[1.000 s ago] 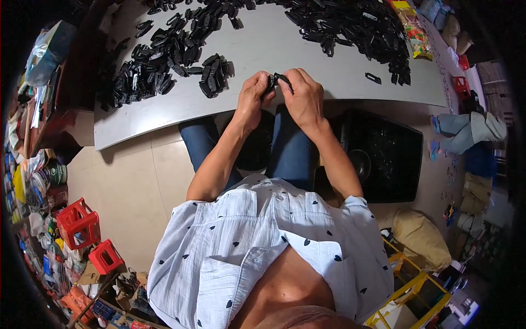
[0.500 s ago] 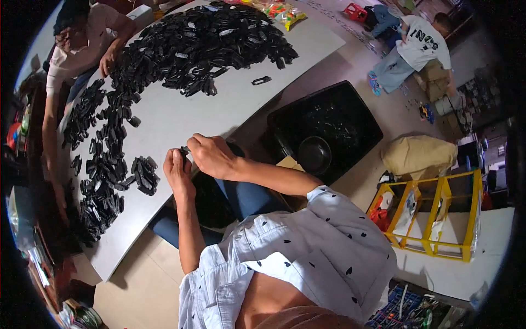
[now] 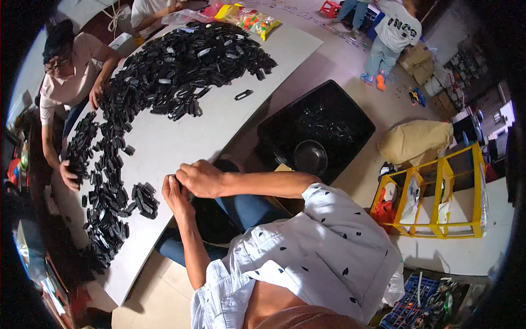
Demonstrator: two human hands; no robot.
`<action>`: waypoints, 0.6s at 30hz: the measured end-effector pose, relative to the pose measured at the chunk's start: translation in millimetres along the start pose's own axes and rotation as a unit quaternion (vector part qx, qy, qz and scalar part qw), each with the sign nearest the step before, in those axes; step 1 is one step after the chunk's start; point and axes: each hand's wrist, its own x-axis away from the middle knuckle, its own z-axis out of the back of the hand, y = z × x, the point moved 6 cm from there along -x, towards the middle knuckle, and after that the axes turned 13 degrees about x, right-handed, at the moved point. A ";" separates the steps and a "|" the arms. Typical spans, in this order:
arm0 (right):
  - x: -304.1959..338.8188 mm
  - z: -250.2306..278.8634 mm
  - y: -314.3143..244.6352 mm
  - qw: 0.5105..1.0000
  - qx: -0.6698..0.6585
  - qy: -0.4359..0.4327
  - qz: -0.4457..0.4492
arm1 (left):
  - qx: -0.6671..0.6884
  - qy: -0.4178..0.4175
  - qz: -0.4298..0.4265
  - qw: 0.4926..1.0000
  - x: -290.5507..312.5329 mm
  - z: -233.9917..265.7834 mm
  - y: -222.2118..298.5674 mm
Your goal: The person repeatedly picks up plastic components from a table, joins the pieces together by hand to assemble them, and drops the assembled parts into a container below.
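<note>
My left hand [image 3: 177, 197] and my right hand [image 3: 203, 179] meet at the near edge of the white table [image 3: 170, 135]. Both are closed, with thumbs and fingertips pinched together around a small black plastic piece, mostly covered by the fingers. To the left of my hands lies a small cluster of black oblong plastic pieces [image 3: 145, 200]. A long band of similar pieces [image 3: 109, 159] runs along the far left side, joining a large heap [image 3: 181, 60] at the back. One single piece with an open slot [image 3: 243, 95] lies apart near the right edge.
Beside the table stands a black tub [image 3: 339, 118] with a round black bowl [image 3: 310, 157] in it. A yellow rack [image 3: 444, 227] and a brown sack [image 3: 416, 141] are at right. Across the table, a co-worker's hand [image 3: 69, 175] touches the pieces. A snack bag [image 3: 249, 21] lies behind the heap.
The view has shifted slightly. My hands stay together on the small piece, with the right fingers now nearer the left fingertips. The co-worker's hand has come up onto the pieces; a person behind has stepped.
</note>
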 end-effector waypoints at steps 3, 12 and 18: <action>1.8 -1.4 -4.0 1.000 0.021 -0.017 0.006 | 0.059 0.038 0.022 0.997 1.5 -5.4 -2.1; 9.0 -4.1 -8.6 0.998 0.050 -0.030 -0.023 | 0.094 0.107 0.037 0.989 -3.7 8.2 -17.6; 23.9 -8.3 38.0 0.859 -0.447 -0.047 -0.246 | 0.149 -0.039 0.020 0.988 -4.9 2.0 -0.1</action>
